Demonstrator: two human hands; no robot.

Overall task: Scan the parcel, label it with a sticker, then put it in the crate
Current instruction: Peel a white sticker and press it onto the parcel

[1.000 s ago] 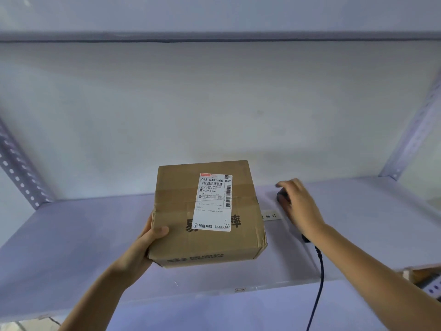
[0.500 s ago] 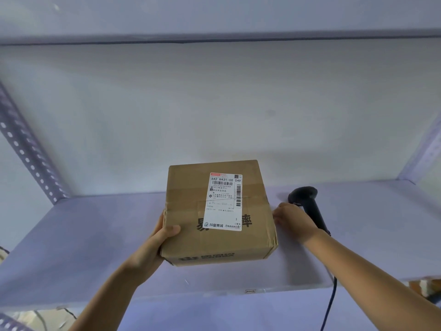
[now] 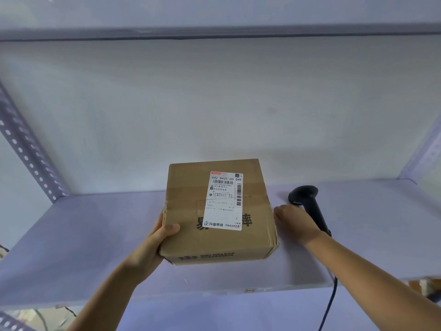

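A brown cardboard parcel [image 3: 188,201] with a white shipping label [image 3: 225,199] on its top face is held slightly above the pale shelf [image 3: 83,235]. My left hand [image 3: 152,244] grips its lower left corner, thumb on top. My right hand [image 3: 296,223] rests low on the shelf just right of the parcel, fingers pointing at the parcel's right side, with the fingertips hidden. A black handheld scanner [image 3: 307,197] lies on the shelf right behind that hand, untouched. No crate is in view.
The scanner's dark cable [image 3: 331,302] hangs over the shelf's front edge. Perforated metal uprights stand at the left [image 3: 28,151] and at the right [image 3: 427,149]. Another shelf board [image 3: 214,32] runs overhead, and a plain wall is behind.
My right hand left the scanner and moved left, down to the shelf beside the parcel. The scanner now lies uncovered. My left hand still holds the parcel.
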